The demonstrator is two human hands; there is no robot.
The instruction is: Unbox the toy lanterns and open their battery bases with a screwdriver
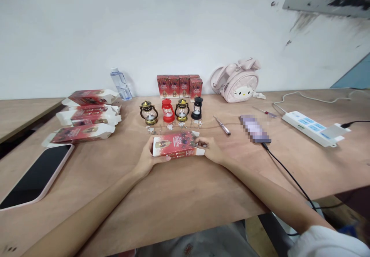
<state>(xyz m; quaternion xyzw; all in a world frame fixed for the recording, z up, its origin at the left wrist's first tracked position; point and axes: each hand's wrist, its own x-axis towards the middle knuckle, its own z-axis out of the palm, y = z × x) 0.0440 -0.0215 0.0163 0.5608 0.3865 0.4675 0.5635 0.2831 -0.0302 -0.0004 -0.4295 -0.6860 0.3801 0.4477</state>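
Observation:
A red printed gift box (175, 143) lies on its side between my hands, its right end open with white flaps showing. My left hand (148, 157) grips the closed left end, thumb along the near edge. At the open end, the fingers of my right hand (208, 147) are bent around the flaps; the fingertips are partly hidden. Just beyond the box stand several small lanterns: a bronze one (149, 112), a red one (168, 110), a gold-and-black one (182, 110) and a black one (197, 108). Small metal and white parts (170, 126) lie in front of them.
Several opened boxes (83, 132) lie at left beside a phone (37, 174). Upright red boxes (179, 86), a bottle (121, 84) and a pink bag (241, 83) stand by the wall. At right are a screwdriver (222, 125), another phone (254, 128) and a power strip (309, 125).

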